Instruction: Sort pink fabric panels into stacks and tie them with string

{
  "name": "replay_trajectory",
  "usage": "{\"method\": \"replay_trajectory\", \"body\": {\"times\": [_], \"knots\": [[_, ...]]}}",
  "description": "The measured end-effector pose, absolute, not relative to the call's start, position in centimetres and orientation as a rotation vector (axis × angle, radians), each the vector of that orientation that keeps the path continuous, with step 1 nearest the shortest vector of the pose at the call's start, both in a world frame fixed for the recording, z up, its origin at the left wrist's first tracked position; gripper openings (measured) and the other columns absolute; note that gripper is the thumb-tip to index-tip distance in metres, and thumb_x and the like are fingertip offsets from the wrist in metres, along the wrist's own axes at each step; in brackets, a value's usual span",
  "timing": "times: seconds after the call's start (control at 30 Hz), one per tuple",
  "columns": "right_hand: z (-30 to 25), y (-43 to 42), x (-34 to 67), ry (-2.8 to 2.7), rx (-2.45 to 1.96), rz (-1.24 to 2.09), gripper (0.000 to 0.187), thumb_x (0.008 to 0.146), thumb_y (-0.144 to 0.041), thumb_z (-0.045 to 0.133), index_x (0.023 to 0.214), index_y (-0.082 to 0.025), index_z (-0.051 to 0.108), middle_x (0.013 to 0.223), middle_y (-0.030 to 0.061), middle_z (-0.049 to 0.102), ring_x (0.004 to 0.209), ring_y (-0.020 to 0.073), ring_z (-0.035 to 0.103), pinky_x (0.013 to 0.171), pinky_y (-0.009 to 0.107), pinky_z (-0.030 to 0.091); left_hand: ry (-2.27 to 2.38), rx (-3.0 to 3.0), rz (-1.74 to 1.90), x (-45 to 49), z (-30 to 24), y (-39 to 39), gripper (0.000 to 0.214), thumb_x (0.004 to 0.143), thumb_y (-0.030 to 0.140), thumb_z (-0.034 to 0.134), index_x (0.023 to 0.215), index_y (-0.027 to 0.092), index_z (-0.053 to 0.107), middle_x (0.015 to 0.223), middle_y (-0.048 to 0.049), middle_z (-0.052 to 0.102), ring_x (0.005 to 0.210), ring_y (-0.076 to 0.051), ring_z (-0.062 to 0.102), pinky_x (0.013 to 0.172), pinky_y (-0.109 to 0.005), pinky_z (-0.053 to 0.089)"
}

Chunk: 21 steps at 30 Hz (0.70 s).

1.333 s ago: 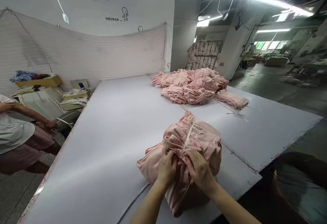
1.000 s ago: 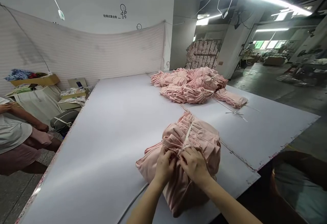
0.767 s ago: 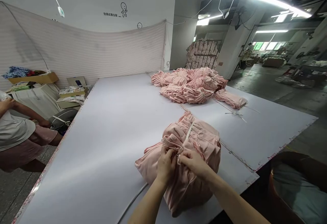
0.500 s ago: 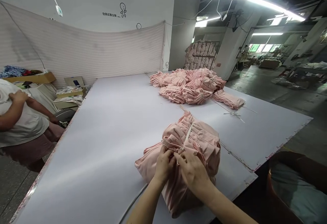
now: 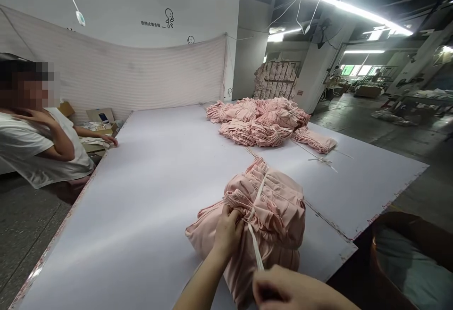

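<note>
A bundle of folded pink garments (image 5: 283,192) with gathered elastic edges lies on the table in front of me. A white tie strip (image 5: 255,246) runs over its top and down its near side. My right hand (image 5: 286,287) is closed round the strip's lower end, which is stretched taut towards me. Against the bundle's near left side, my left hand (image 5: 227,232) has its fingers bent into the gathered cloth beside the strip. The fingertips there are partly hidden.
A heap of pink garment bundles (image 5: 262,119) sits farther back on the white table (image 5: 159,173), with loose white strips (image 5: 320,160) near it. A person (image 5: 53,145) stands at the left edge, a hand on it. A dark-rimmed container (image 5: 410,263) is at lower right.
My right hand has moved from the bundle's top down towards me, drawing the white strip out. My left hand stays put. The person at left has moved closer and touches the table edge.
</note>
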State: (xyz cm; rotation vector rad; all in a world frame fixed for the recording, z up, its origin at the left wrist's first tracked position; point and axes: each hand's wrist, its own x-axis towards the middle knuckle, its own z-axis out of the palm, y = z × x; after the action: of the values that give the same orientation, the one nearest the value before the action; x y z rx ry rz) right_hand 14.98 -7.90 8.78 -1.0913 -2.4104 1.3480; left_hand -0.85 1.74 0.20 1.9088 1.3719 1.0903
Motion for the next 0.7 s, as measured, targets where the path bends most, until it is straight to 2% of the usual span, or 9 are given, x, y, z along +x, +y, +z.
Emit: {"method": "replay_trajectory", "body": {"times": [0.07, 0.17, 0.27, 0.37, 0.5, 0.63, 0.7], "knots": [[9.0, -7.9, 15.7, -2.525, -1.096, 1.3, 0.025, 0.074, -0.015, 0.061, 0.095, -0.028, 0.061, 0.081, -0.0044, 0.063, 0.067, 0.0113, 0.055, 0.057, 0.02, 0.039, 1.37, 1.86, 1.103, -0.8, 0.2, 1.8, 0.01, 0.081, 0.019, 0.049, 0.084, 0.023, 0.058, 0.107, -0.0049, 0.051, 0.095, -0.019, 0.054, 0.082, -0.034, 0.043], [8.5, -5.6, 15.8, -2.451, -1.17, 0.667, 0.031, 0.082, -0.006, 0.043, 0.105, -0.022, 0.057, 0.092, 0.0022, 0.063, 0.081, 0.0143, 0.059, 0.071, 0.023, 0.043, 1.368, 1.748, 1.107, -0.9, 0.5, 2.1, 0.008, 0.076, 0.016, 0.052, 0.075, 0.021, 0.057, 0.1, -0.0033, 0.052, 0.092, -0.018, 0.053, 0.082, -0.034, 0.042], [7.0, -1.6, 15.3, -2.43, -1.291, 0.112, 0.026, 0.085, -0.005, 0.04, 0.095, -0.019, 0.059, 0.095, 0.0071, 0.063, 0.085, 0.0171, 0.059, 0.071, 0.026, 0.044, 1.311, 1.677, 1.1, -1.1, 0.7, 2.2, 0.005, 0.073, 0.016, 0.055, 0.073, 0.021, 0.057, 0.097, -0.0022, 0.051, 0.091, -0.017, 0.053, 0.082, -0.033, 0.042], [5.4, 1.9, 14.7, -2.488, -1.342, -0.173, 0.018, 0.084, -0.009, 0.046, 0.085, -0.018, 0.061, 0.101, 0.0096, 0.063, 0.083, 0.018, 0.058, 0.067, 0.027, 0.043, 1.289, 1.647, 1.087, -1.3, 0.8, 1.9, 0.002, 0.073, 0.021, 0.057, 0.074, 0.021, 0.056, 0.092, -0.001, 0.049, 0.085, -0.016, 0.051, 0.077, -0.032, 0.042], [6.2, 4.0, 16.5, -2.194, -1.314, 0.062, 0.02, 0.087, -0.018, 0.041, 0.076, -0.018, 0.058, 0.075, 0.0057, 0.06, 0.064, 0.0155, 0.054, 0.057, 0.027, 0.041, 1.34, 1.678, 1.082, -1.9, 0.3, 1.5, 0.011, 0.074, 0.017, 0.053, 0.066, 0.021, 0.046, 0.086, 0.0001, 0.047, 0.078, -0.014, 0.049, 0.071, -0.03, 0.04], [11.0, 5.2, 24.7, -1.276, -1.356, 0.381, 0.027, 0.085, -0.042, 0.043, 0.074, -0.02, 0.053, 0.058, -0.0005, 0.05, 0.047, 0.013, 0.047, 0.05, 0.03, 0.041, 1.463, 1.728, 1.057, -2.9, -0.6, 1.5, 0.012, 0.072, 0.012, 0.05, 0.067, 0.021, 0.044, 0.088, -0.0014, 0.049, 0.08, -0.015, 0.05, 0.073, -0.031, 0.041], [13.7, 6.1, 30.4, -0.83, -1.319, 0.42, 0.034, 0.085, -0.05, 0.034, 0.066, -0.022, 0.042, 0.062, 0.0024, 0.053, 0.042, 0.0107, 0.046, 0.049, 0.034, 0.041, 1.511, 1.755, 1.064, -3.2, -0.8, 1.4, 0.009, 0.074, 0.012, 0.048, 0.071, 0.021, 0.047, 0.09, -0.0024, 0.049, 0.083, -0.016, 0.05, 0.076, -0.032, 0.042]]}}
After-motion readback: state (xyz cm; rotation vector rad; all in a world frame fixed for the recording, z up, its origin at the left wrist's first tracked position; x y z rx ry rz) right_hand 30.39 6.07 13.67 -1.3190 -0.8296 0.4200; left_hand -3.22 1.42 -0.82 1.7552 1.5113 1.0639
